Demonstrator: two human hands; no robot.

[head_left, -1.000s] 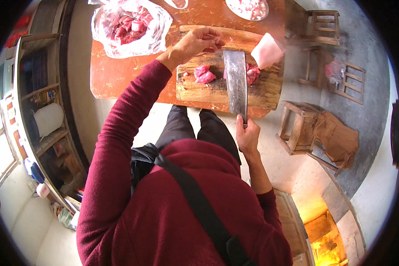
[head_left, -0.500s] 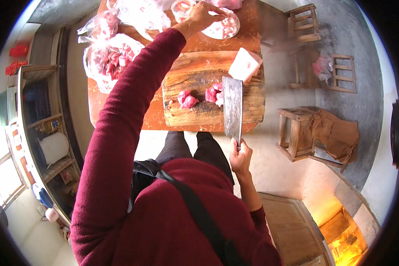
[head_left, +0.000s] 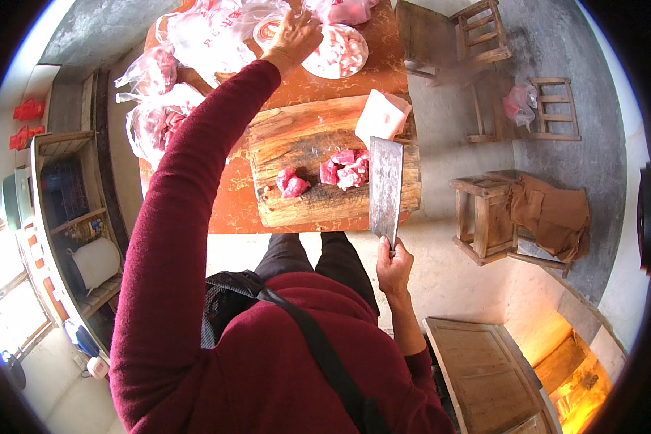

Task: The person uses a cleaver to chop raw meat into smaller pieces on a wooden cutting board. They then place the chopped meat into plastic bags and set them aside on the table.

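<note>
My left hand (head_left: 295,36) is reaching far, fingers curled over the white plate (head_left: 340,54) of meat; my right hand (head_left: 394,264) is gripping the cleaver (head_left: 385,184) beside a few cut meat chunks (head_left: 346,168) on the wooden chopping board (head_left: 304,145); bagged meat (head_left: 155,119) is waiting at left.

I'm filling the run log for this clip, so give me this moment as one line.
left hand: over white bowl of cut meat | right hand: gripping broad steel cleaver | red meat chunks on round wooden chopping block
</note>
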